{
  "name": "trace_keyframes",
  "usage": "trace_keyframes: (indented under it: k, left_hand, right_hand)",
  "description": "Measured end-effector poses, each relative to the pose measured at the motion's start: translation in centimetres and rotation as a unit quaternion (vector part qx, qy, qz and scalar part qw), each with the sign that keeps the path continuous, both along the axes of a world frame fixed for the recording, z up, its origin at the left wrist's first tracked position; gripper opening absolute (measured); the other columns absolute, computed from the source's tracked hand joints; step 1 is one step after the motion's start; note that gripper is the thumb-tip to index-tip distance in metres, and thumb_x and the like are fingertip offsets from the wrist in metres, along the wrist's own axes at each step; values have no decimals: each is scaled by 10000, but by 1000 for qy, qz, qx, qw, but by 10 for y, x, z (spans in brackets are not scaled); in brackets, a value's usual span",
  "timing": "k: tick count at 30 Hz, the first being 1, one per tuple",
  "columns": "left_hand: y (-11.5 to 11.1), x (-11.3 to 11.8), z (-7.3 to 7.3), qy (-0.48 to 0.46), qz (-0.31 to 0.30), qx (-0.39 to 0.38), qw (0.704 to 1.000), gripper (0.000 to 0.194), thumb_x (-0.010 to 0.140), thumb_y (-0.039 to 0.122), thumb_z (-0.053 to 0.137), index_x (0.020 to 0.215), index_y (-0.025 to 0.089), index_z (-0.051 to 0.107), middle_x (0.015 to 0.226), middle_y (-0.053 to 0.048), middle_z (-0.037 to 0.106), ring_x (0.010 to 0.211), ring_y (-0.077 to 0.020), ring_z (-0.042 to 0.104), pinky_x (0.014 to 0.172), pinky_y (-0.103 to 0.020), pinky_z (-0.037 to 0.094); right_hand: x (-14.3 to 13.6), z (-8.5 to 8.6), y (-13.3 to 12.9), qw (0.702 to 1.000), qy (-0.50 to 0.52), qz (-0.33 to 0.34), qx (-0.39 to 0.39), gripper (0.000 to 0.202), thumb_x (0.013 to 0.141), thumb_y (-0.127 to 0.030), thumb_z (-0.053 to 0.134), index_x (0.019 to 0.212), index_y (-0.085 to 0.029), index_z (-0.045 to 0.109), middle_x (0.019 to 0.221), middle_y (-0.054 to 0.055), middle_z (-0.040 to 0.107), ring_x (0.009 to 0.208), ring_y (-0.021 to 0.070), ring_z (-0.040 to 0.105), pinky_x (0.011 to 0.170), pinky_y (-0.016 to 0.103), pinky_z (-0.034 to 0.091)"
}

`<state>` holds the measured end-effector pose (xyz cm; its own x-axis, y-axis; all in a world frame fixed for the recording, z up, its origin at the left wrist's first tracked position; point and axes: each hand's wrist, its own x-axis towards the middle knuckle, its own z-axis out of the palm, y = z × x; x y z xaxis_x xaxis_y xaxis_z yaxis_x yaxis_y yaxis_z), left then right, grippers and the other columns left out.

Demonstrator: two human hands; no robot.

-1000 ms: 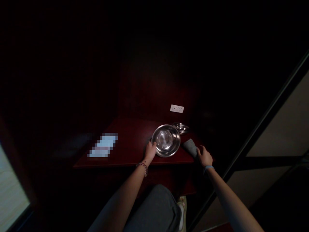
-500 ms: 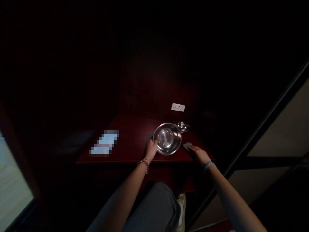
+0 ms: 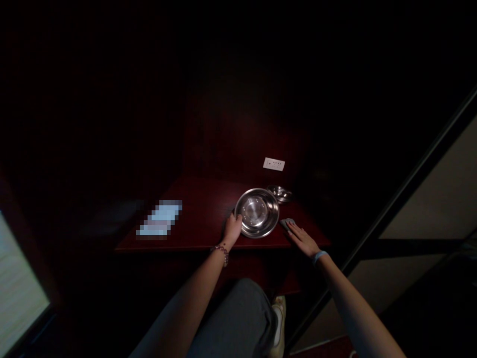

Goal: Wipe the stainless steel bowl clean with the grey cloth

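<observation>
My left hand (image 3: 232, 229) grips the near-left rim of a shiny steel basin (image 3: 256, 212), thumb over the edge. The basin tilts toward me, its inside showing bare metal with small dots around the base. To its right, my right hand (image 3: 302, 241) lies flat with fingers stretched out over a small grey cloth (image 3: 286, 222) on the dark red table (image 3: 203, 226). Most of the cloth is covered by the fingers. Behind the tilted basin stand more steel bowls (image 3: 282, 194), partly hidden by it.
A blurred-out pale sheet (image 3: 160, 219) lies at the table's left side. On the back wall is a white socket plate (image 3: 274, 164). My knee (image 3: 244, 303) is below the table's front edge. A dark slanted frame (image 3: 357, 248) runs along the right.
My right hand has flattened, its fingers now stretched out over the cloth. The left hand and the basin stay about where they were; the view shifts slightly.
</observation>
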<state>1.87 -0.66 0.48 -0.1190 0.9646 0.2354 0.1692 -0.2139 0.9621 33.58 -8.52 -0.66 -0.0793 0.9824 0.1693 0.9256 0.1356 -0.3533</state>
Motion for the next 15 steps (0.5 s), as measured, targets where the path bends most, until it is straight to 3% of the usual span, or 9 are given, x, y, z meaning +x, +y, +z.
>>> trace_keyframes:
  k: [8,12,15]
  left_hand:
    - [-3,-1,3,-14,5,-4,1000,180,850,179,510,927,110,658,868,-120,730,746,-179,664,694,-249,485]
    - [-4,-1,4,-8,4,-2,1000,194,849,174,503,934,103,662,851,-119,729,741,-179,667,692,-250,483]
    - [-4,-1,4,4,5,-6,1000,204,861,187,494,943,98,659,864,-130,729,761,-186,672,691,-252,484]
  right_hand:
    - [-20,4,-11,997,-38,-19,62,647,965,-590,323,1492,-218,370,1526,78,422,1416,237,394,1187,449,308]
    - [-23,17,-28,990,-108,50,79,613,929,-526,469,1473,-252,406,1452,81,522,1308,268,531,1132,464,383]
    - [-16,19,-44,983,-106,123,83,656,873,-394,565,1483,-231,389,1493,86,470,1353,274,479,1134,449,384]
